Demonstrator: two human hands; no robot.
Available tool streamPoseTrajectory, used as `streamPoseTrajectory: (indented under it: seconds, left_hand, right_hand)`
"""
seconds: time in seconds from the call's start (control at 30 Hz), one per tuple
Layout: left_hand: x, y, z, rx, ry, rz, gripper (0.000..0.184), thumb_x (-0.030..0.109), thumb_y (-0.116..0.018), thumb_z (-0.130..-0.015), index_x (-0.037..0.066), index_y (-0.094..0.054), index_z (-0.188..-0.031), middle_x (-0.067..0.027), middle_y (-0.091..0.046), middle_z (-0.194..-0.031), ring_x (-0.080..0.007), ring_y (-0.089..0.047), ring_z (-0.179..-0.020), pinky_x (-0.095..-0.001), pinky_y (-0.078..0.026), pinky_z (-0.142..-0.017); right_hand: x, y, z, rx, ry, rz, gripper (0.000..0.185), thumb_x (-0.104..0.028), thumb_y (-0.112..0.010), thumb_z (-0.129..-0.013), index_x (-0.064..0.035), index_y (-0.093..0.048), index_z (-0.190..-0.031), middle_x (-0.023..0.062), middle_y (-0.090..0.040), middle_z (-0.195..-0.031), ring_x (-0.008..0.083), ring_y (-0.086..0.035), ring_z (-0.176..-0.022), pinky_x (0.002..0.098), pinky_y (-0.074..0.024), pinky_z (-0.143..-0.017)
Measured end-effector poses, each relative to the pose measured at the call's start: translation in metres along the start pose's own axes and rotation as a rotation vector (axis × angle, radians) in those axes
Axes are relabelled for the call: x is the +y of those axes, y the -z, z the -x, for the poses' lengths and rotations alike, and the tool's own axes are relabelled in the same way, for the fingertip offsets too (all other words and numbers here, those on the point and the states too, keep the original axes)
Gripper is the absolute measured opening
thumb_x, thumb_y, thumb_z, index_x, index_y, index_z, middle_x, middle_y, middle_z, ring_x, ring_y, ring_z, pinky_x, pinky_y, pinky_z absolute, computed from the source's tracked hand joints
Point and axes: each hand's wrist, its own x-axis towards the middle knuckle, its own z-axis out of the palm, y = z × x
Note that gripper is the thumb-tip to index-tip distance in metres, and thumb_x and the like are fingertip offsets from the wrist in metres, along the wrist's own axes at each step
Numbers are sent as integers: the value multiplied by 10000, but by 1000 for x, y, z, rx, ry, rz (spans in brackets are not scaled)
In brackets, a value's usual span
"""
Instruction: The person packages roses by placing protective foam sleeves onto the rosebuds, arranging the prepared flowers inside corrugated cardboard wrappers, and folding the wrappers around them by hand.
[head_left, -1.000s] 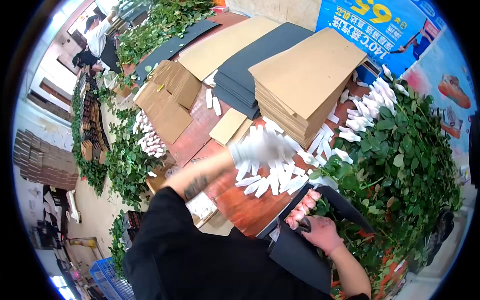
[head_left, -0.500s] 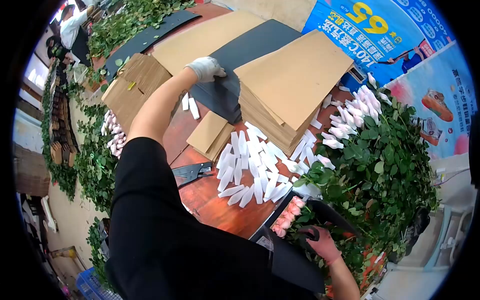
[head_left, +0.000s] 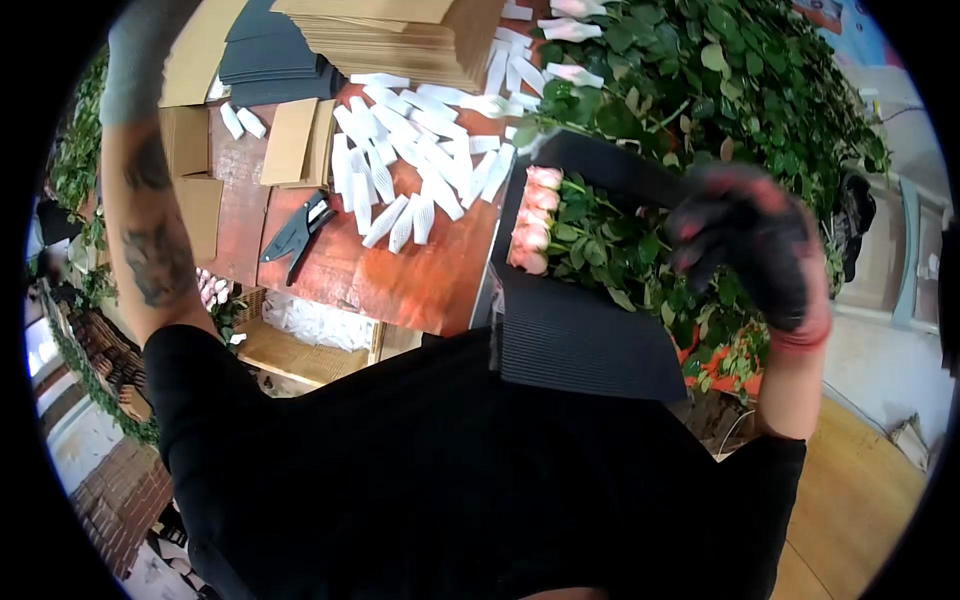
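Left grip: gloved, at upper left edge, fingers cut off; hold cannot be told. Right grip: dark-gloved, blurred, fingers part bent; cannot tell if anything held. Pink roses lie between black flaps, beside table.

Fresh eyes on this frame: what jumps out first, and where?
Pink roses in a row between black flaps, just right of centre. Left of them, white mesh sleeves lie scattered on the red table. The right hand, dark-gloved and blurred, is right of the roses.
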Motion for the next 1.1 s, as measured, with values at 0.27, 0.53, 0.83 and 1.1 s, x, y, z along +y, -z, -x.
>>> streamPoseTrajectory:
  seconds: [0.27, 0.53, 0.83, 1.1]
  left_hand:
    - [215, -48, 17, -555, -621, 289, 384, 236, -690, -652, 116, -654, -1015, -19, -617, -838, -118, -598, -718, -243, -490, -604]
    - [185, -68, 136, -876, 1011, 1082, 571, 491, -507, -909, -23, -563, -1148, -65, -634, -1008, -87, -545, -732, -221, -436, -626]
    - [211, -124, 198, -1016, 1081, 1049, 441, 343, -533, -934, -52, -594, -1123, -85, -655, -899, -128, -573, -813, -269, -477, -749]
    - [204, -155, 220, -1323, 1317, 830, 459, 314, -544, -922, -71, -553, -1171, -86, -626, -765, -119, -531, -583, -232, -464, -533]
  right_hand:
    - [19, 20, 55, 336, -70, -422, 530, -250, -517, -893, 53, -355, -1297, 204, -539, -1188, 272, -597, -1003, 388, -516, -822]
    - [145, 56, 90, 719, -295, 35, 476, 17, -632, -814, 27, -441, -1251, 84, -590, -1098, 163, -588, -938, 280, -475, -833]
    - [219, 73, 63, 544, -338, 414, 411, -65, -638, -812, 24, -470, -1177, 119, -557, -1089, 227, -568, -920, 345, -475, -805]
    - [71, 17, 40, -216, -229, 1311, 288, -331, -661, -749, -145, -625, -966, 36, -607, -990, 219, -575, -945, 376, -435, -863]
